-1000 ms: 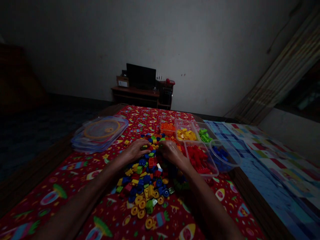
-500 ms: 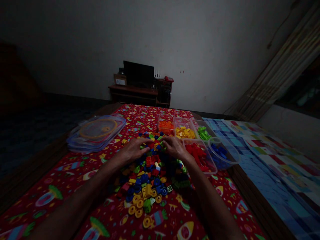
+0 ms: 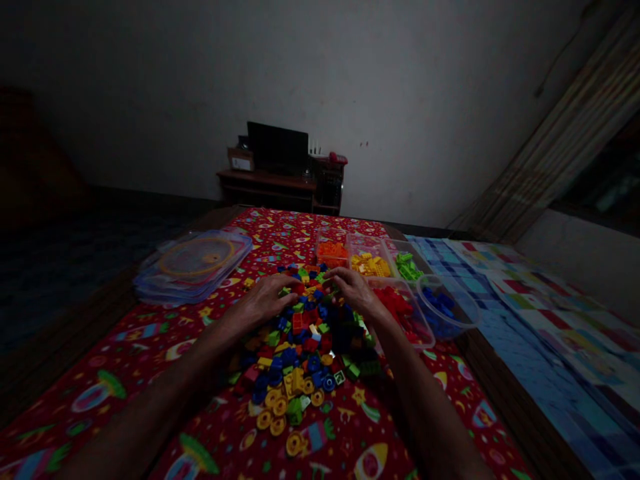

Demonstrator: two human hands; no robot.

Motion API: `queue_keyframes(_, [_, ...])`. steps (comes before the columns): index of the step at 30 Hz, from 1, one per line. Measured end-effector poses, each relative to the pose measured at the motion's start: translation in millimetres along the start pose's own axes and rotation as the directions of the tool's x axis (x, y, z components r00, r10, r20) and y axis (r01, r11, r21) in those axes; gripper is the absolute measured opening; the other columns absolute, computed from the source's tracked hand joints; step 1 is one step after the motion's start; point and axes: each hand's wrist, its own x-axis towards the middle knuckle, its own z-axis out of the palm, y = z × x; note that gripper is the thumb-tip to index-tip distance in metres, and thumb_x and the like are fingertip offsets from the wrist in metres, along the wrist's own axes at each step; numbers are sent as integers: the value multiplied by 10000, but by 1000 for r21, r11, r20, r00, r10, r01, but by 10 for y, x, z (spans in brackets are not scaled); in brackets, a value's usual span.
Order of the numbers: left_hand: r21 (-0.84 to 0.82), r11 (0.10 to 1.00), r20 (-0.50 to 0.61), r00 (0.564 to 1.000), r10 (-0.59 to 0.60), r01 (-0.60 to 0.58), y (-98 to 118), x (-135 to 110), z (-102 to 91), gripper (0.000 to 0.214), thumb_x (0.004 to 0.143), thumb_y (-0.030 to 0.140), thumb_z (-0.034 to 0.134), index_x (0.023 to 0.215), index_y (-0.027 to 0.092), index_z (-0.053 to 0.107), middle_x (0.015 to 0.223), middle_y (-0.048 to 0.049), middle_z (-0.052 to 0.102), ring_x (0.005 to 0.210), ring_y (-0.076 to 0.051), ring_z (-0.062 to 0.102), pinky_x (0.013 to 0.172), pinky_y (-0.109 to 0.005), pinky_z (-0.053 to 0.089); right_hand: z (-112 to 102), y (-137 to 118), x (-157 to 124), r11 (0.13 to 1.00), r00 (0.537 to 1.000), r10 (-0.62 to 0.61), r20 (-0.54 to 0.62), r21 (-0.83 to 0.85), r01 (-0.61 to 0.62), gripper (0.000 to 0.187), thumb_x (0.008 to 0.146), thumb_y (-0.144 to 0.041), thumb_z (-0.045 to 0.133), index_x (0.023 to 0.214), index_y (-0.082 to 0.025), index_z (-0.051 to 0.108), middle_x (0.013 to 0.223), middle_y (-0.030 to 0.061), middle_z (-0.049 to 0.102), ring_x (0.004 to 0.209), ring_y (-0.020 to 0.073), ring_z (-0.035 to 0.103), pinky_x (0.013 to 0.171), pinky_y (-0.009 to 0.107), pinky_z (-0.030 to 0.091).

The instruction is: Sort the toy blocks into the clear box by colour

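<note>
A mixed heap of toy building blocks (image 3: 310, 327) in red, blue, yellow, green and orange lies on the red patterned cloth (image 3: 240, 433) before me. At the far left part of the heap, my left hand (image 3: 267, 297) reaches in with its thumb and fingers apart. Green and red pieces show beside its fingertips; no firm grip on them is visible. My right hand (image 3: 353, 290) is over the far right part, fingers stretched toward the left hand and parted from the thumb. Small blocks lie between the two hands. Several yellow round pieces (image 3: 273, 410) lie at the near edge.
Clear containers on the right hold sorted blocks: orange (image 3: 333, 251), yellow (image 3: 370, 265), green (image 3: 409, 266), red (image 3: 395, 307) and blue (image 3: 440, 303). Stacked plastic lids (image 3: 193, 263) lie on the left. Beyond the table stands a desk (image 3: 270, 179) with a monitor (image 3: 277, 148).
My hands have drawn slightly apart over the heap, the left one moving a little left. More blocks show between and below them. The containers and lids have stayed put.
</note>
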Motion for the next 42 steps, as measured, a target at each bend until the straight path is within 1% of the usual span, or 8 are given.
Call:
queue_keyframes(4, [27, 1000, 6, 1000, -16, 16, 15, 11, -22, 368, 779, 339, 511, 1071, 205, 691, 1158, -74, 687, 1046, -251, 635, 915, -341, 494, -51, 20, -39, 929, 987, -95, -130, -367, 41, 271, 856, -110, 421, 1019, -173, 628, 937, 65, 681, 865, 166, 623, 782, 291, 469])
queue_keyframes(8, [46, 999, 48, 999, 13, -15, 12, 11, 6, 363, 767, 275, 515, 1081, 210, 687, 1155, -67, 689, 1042, -242, 635, 913, -345, 495, -5, 14, -128, 734, 999, -33, 35, -678, 48, 259, 849, -158, 519, 1092, -142, 609, 990, 115, 671, 911, 206, 607, 789, 292, 434])
queue_keyframes(12, [49, 998, 87, 996, 24, -28, -24, 10, 40, 382, 778, 261, 502, 1116, 200, 668, 1138, -77, 693, 1018, -232, 643, 872, -337, 511, 74, -23, -191, 617, 983, 40, 180, -778, 117, 214, 853, -149, 526, 1052, -114, 596, 991, 143, 656, 932, 218, 594, 754, 276, 401])
queue_keyframes(19, [47, 984, 46, 984, 169, -171, -69, 3, 51, 301, 817, 251, 523, 1074, 214, 674, 1092, -71, 682, 989, -227, 621, 873, -348, 488, -32, -88, -178, 718, 997, -75, 29, -692, 74, 190, 847, -182, 508, 1028, -139, 543, 867, 74, 634, 787, 181, 561, 683, 261, 373])
queue_keyframes(24, [60, 903, 71, 904, 421, -425, -167, -9, 200, 190, 862, 217, 532, 963, 243, 690, 1026, -66, 626, 981, -207, 555, 843, -316, 457, -112, -20, -120, 811, 988, -151, -43, -576, 99, 223, 878, -238, 487, 1069, -159, 570, 884, 55, 636, 815, 172, 560, 736, 270, 381])
queue_keyframes(29, [162, 906, 43, 920, 389, -390, -187, -33, 235, 124, 839, 210, 577, 926, 222, 663, 1010, -66, 564, 992, -230, 496, 846, -350, 437, -90, -48, -110, 849, 991, -133, -27, -519, 100, 167, 884, -236, 478, 927, -152, 616, 795, 28, 619, 741, 147, 542, 677, 251, 354])
queue_keyframes(34, [120, 922, 25, 930, 368, -368, -255, -26, 240, 100, 817, 286, 614, 865, 199, 631, 1020, -62, 555, 980, -226, 497, 842, -356, 446, -36, -52, -121, 859, 991, -136, 21, -496, 128, 213, 887, -344, 525, 815, -157, 597, 715, -14, 563, 666, 117, 495, 605, 222, 311])
queue_keyframes(42, [88, 933, 38, 937, 347, -349, -336, 29, 220, 121, 811, 315, 617, 813, 195, 631, 964, -55, 573, 942, -222, 526, 831, -337, 441, 45, -187, -202, 874, 983, -135, 126, -452, 178, 198, 866, -203, 549, 1046, -160, 621, 958, 60, 660, 903, 173, 589, 784, 270, 395])
